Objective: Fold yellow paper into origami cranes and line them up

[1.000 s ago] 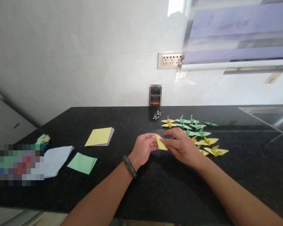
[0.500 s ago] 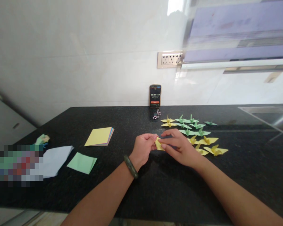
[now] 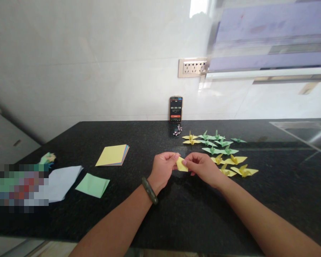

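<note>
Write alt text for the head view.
Left hand and right hand hold a folded yellow paper over a black counter. Yellow and green paper cranes sit mostly right; a paper stack lies left; a phone stands behind.

Left hand (image 3: 162, 171) and right hand (image 3: 203, 168), mine: pinching, just below frame centre; forearms (image 3: 111, 219) slanting from bottom edge.

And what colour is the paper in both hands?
The folded paper is yellow, best seen in the head view.

A black countertop (image 3: 139, 137) bears paper cranes (image 3: 245, 171) and sheets (image 3: 92, 185).
</note>
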Demonstrator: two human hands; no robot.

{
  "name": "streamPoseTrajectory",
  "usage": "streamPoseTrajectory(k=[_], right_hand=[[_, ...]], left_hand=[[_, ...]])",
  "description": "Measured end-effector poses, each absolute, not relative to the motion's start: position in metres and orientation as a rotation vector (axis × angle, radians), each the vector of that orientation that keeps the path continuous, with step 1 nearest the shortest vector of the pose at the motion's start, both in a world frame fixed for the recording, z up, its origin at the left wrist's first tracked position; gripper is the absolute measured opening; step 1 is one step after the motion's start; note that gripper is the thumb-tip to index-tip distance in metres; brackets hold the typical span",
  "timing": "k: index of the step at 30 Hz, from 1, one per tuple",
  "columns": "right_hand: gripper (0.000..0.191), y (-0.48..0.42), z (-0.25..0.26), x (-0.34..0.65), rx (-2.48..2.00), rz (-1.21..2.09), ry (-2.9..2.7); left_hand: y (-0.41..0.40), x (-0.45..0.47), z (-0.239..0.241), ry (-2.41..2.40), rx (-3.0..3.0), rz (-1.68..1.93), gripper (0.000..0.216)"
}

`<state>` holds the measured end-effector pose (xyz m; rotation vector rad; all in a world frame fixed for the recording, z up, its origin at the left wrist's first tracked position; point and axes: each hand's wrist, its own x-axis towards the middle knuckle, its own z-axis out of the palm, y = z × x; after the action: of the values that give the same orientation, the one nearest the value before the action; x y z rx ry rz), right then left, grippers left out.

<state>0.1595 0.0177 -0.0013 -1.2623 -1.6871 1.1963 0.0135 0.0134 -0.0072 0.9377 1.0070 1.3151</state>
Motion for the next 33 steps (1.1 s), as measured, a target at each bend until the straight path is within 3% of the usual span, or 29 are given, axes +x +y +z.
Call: streamPoseTrajectory(k=[9, 16, 25, 33], right_hand=[[0.026, 0.019, -0.004, 0.160, -1.229, 1.137, -1.681], [0.031, 0.014, 0.000, 0.154, -1.205, 1.306, -1.655], [0.032, 0.019, -0.007, 0.160, -1.347, 0.995, -1.860], [0.036, 0.018, -0.002, 0.161, -1.312, 1.113, -1.871]], left_hand=[[0.015, 0.013, -0.012, 1.048, 1.014, 1.290, 0.021], [0.016, 0.010, -0.018, 1.092, 1.151, 1.315, 0.023], [0.016, 0.009, -0.019, 1.116, 1.352, 1.317, 0.023], [0.011, 0.010, -0.009, 1.028, 1.309, 1.298, 0.019]])
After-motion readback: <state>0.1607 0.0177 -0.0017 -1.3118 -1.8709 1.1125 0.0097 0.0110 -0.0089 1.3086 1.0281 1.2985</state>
